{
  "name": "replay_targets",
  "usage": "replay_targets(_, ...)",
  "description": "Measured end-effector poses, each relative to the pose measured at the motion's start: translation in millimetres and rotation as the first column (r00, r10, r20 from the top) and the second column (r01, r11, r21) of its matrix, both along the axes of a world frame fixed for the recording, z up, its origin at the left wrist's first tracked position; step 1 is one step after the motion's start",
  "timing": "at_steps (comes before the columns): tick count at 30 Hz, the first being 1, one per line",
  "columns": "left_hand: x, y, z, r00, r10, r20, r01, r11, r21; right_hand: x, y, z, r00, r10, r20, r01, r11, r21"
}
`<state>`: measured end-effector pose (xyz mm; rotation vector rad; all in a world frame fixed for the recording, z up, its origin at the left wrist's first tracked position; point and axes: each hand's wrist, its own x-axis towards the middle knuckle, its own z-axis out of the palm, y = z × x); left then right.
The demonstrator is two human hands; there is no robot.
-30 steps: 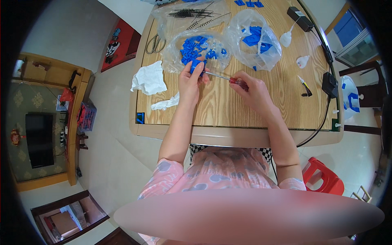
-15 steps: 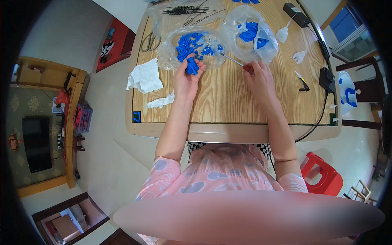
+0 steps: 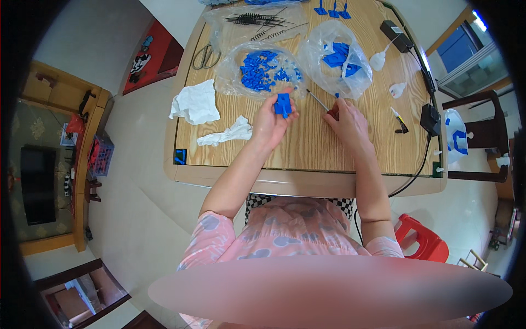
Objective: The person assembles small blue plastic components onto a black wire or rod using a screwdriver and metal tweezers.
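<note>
My left hand is closed around a blue plastic piece with a flat square face, held palm up above the table. A screwdriver is in my right hand; its thin metal shaft points away and left, and the fingers cover its handle. A tiny blue bit shows at the right fingertips; I cannot tell whether they pinch it. Beyond my left hand, an opened clear bag holds many small blue parts. Another clear bag beyond my right hand contains larger blue pieces.
Scissors and crumpled white tissues lie at the left. Dark springs rest on plastic at the back, beside three blue pieces. On the right are a small glue tube, a black adapter and its cable.
My left hand has moved right and turned the blue piece so its flat face shows. The screwdriver's tip has come away from the bag of small parts.
</note>
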<state>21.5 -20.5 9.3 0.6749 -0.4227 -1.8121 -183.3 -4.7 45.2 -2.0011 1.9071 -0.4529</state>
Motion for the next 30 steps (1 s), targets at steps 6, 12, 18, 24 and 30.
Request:
replay_targets(6, -12.6, 3.6, 0.5, 0.994, -0.039, -0.106, 0.049, 0.995, 0.085, 38.3, 13.4, 2.4, 0.918, 0.393, 0.045, -0.291, 0.749, -0.595)
replay_targets(12, -22.2, 8.3, 3.5, 0.991, -0.106, -0.085, 0.114, 0.989, 0.094, 38.0, 4.5, -3.3, 0.849, 0.527, 0.020, -0.428, 0.710, -0.559)
replay_targets(18, -25.8, 6.5, -3.4, 0.995, -0.102, -0.025, 0.103, 0.993, 0.066, 37.4, 5.5, -6.8, 0.867, 0.498, 0.021, -0.377, 0.683, -0.626)
replay_targets(24, -26.3, 9.7, -5.1, 0.988, -0.135, 0.077, 0.140, 0.989, -0.057, 39.6, 4.1, -9.7, 0.864, 0.358, 0.355, -0.128, 0.837, -0.533)
replay_targets(30, -16.9, 3.9, -2.0, 0.961, -0.269, -0.064, 0.269, 0.963, -0.009, 36.7, -3.2, -25.8, 0.751, 0.398, 0.528, -0.090, 0.853, -0.514)
